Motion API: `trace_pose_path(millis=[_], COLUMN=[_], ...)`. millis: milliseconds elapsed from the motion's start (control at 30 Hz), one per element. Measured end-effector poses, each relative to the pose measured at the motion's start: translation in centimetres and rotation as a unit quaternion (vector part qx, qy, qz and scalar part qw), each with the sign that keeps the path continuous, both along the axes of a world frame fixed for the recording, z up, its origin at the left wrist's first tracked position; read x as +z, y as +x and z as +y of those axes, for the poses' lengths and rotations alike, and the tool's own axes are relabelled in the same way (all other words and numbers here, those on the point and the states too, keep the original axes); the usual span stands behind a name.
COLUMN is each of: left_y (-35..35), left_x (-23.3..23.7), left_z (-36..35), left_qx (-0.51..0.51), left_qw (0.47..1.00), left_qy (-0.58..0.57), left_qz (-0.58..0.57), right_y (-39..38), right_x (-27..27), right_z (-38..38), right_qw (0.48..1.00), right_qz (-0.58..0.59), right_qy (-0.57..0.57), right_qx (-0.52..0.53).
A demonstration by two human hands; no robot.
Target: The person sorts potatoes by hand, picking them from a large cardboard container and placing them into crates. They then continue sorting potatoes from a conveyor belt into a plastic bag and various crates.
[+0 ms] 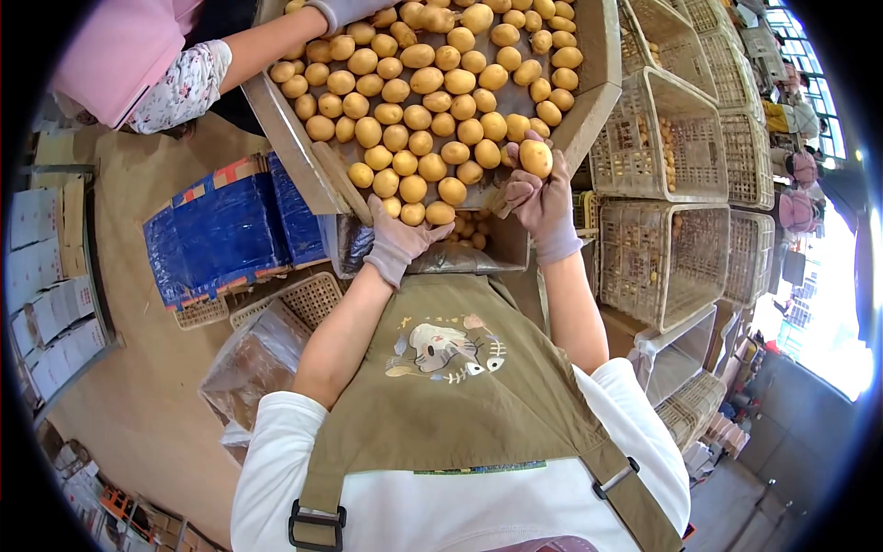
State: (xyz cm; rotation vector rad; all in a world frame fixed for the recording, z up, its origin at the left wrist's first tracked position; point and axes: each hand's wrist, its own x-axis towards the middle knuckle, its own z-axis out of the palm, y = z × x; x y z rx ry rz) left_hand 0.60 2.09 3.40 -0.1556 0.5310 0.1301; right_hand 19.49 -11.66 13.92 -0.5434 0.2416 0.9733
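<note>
Many small yellow potatoes (420, 143) lie across a wood-edged sorting tray (589, 129) in front of me. My right hand (544, 198), in a pale glove, is closed around one potato (535, 158) and holds it up over the tray's right near corner. At the near edge, my gloved left hand (397, 241) is open, with thumb and fingers apart. It rests against a few potatoes (413, 214) there; part of its fingers is hidden. Below the tray's mouth, more potatoes (474, 228) sit in a container lined with dark plastic.
At the upper left, a co-worker's gloved hand (345, 11) reaches over the tray. Plastic crates (658, 258) are stacked on the right, some holding potatoes. A blue-covered box (221, 230) and a plastic-lined crate (258, 354) stand to the left. White cartons (51, 294) are farther left.
</note>
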Motion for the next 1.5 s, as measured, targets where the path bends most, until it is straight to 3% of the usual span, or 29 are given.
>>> trace_pose_path(millis=[233,267,300,333,367,400,433,467,533,600,667,733,767,800,833,867,933,967,1000,1067,1133,1200,1233,1267,1333,1367,1400,1467,1500], left_y=[0.1,-0.3,-0.7,-0.6,-0.5,-0.3,-0.2,-0.2,-0.3,-0.3,-0.3,0.0,-0.2,0.1,0.1,-0.1,-0.4,-0.3,-0.3,-0.4,-0.6,-1.0,-1.6,-2.2,-1.6,-1.4,-1.0,-0.8,-0.6], left_x=[0.1,0.4,-0.8,-1.0,-1.3,-0.6,-0.3,-0.1,0.3,0.8,0.6,1.2,1.7,0.7,-1.3,-1.2,-0.8,0.0,0.4,0.4,0.3,-0.9,-3.1,-5.3,-4.2,-3.0,-1.1,1.0,0.9], left_z=[-0.2,-0.6,-0.6,-0.5,-0.4,-0.5,-0.5,-0.4,-0.3,-0.1,-0.1,-0.3,-0.1,0.0,-0.4,-0.5,-0.7,-0.6,-0.5,-0.1,-0.3,-1.3,-1.8,-2.3,-2.0,-1.7,-1.3,-1.0,-0.9], left_qx=[-0.012,0.003,0.071,0.063,0.055,-0.011,-0.007,-0.006,-0.006,-0.017,-0.016,-0.022,-0.03,0.026,0.087,0.071,-0.011,-0.005,0.0,-0.032,-0.049,-0.074,-0.073,-0.072,-0.035,-0.039,-0.024,0.01,0.011], left_qw=[0.999,0.999,0.971,0.971,0.971,0.997,0.998,0.999,0.999,0.999,1.0,0.997,0.999,0.982,0.916,0.966,0.995,0.998,0.999,0.995,0.98,0.959,0.96,0.96,0.978,0.981,0.987,0.996,0.997], left_qy=[0.013,0.0,-0.207,-0.194,-0.18,0.059,0.046,0.033,0.015,0.026,0.01,-0.006,0.022,-0.17,-0.355,-0.21,0.1,0.059,0.018,0.02,0.053,0.128,0.147,0.166,0.092,0.095,0.076,0.037,0.028], left_qz=[0.051,0.055,-0.097,-0.123,-0.15,-0.045,-0.04,-0.032,-0.032,-0.03,0.004,0.078,0.027,-0.073,-0.167,-0.133,-0.019,0.018,0.051,0.087,0.187,0.244,0.229,0.214,0.181,0.162,0.137,0.084,0.069], right_y=[-0.4,-0.8,-1.3,-1.3,-1.4,-1.8,-1.3,-0.2,1.4,5.3,10.1,14.7,17.0,15.7,13.5,11.7,7.9,6.6,4.9,0.6,-0.8,-2.1,-2.5,-2.5,-1.9,-0.6,-1.0,-1.9,-3.0], right_x=[0.5,1.0,2.4,4.4,7.3,11.0,14.4,17.0,22.8,28.2,32.2,27.7,25.4,24.4,22.8,19.8,13.6,10.0,6.0,1.9,1.8,0.4,0.0,-0.8,-0.3,-0.5,-1.7,-1.6,-2.1], right_z=[0.1,0.1,0.6,0.9,0.8,1.7,0.7,0.2,-1.4,-1.4,0.0,-0.2,-0.3,-0.1,0.3,1.0,1.2,1.0,0.1,-1.7,-1.1,0.2,0.7,0.4,1.8,2.7,2.5,3.5,3.5], right_qw=[1.0,0.996,0.985,0.967,0.924,0.822,0.661,0.549,0.258,0.296,0.545,0.374,0.279,0.309,0.341,0.488,0.413,0.313,0.357,0.252,0.185,0.277,0.229,0.205,0.25,0.346,0.332,0.23,0.253], right_qz=[-0.011,-0.066,-0.13,-0.198,-0.346,-0.508,-0.689,-0.778,-0.825,-0.771,-0.544,-0.655,-0.697,-0.72,-0.742,-0.729,-0.802,-0.882,-0.861,-0.809,-0.768,-0.786,-0.817,-0.815,-0.729,-0.704,-0.779,-0.762,-0.758], right_qy=[-0.017,-0.065,-0.109,-0.153,-0.153,-0.21,-0.24,-0.138,-0.123,-0.251,-0.581,-0.617,-0.626,-0.59,-0.553,-0.453,-0.43,-0.353,-0.345,-0.399,-0.403,-0.479,-0.484,-0.463,-0.484,-0.474,-0.491,-0.501,-0.476], right_qx=[-0.006,-0.017,-0.03,-0.046,-0.058,-0.146,-0.175,-0.273,-0.488,-0.505,-0.264,-0.221,-0.212,-0.192,-0.162,-0.16,-0.035,-0.007,0.11,0.35,0.463,0.276,0.216,0.281,0.415,0.4,0.206,0.341,0.367])
